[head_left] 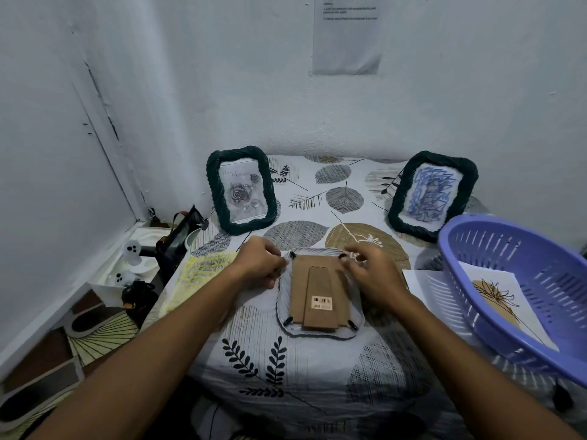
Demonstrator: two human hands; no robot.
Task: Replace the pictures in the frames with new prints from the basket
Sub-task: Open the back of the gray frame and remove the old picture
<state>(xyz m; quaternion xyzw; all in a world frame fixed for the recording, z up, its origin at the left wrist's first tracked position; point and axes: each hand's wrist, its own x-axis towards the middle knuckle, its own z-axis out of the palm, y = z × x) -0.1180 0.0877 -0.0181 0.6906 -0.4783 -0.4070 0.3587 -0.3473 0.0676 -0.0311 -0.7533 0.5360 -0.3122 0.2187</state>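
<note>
A: Centre of the leaf-patterned cloth-covered worktop point(317, 369): a pale ribbed picture frame lying face down point(317, 300), brown cardboard backing up, folded stand with a barcode sticker on it. Small black turn clips at its corners.

B: Hands?

A: The left hand point(259, 265) sits at the frame's upper-left corner, fingers curled in by the black clip there; cannot tell if it actually pinches the clip. The right hand point(374, 274) is at the upper-right corner, fingertips bunched close to that clip. Blurred, so the grip is unclear too.

B: Other frames?

A: Two dark green ribbed picture frames stand upright at the back, tilted against their stands. The left one point(241, 190) shows a grey rose print. The right one point(432, 196) shows a blue scribble drawing.

B: Basket?

A: The lilac slotted plastic basket point(521, 293) is at the right edge of the worktop, near the right forearm. Inside lies a white print with a tan shape and black line drawing point(495, 300). A white sheet point(422, 284) lies under the basket's left side.

B: Anything loose?

A: A yellow scribbled sheet point(203, 274) lies flat left of the face-down frame, partly under the left forearm.

B: Background?

A: A printed paper notice point(346, 33) is stuck to the white wall.
</note>
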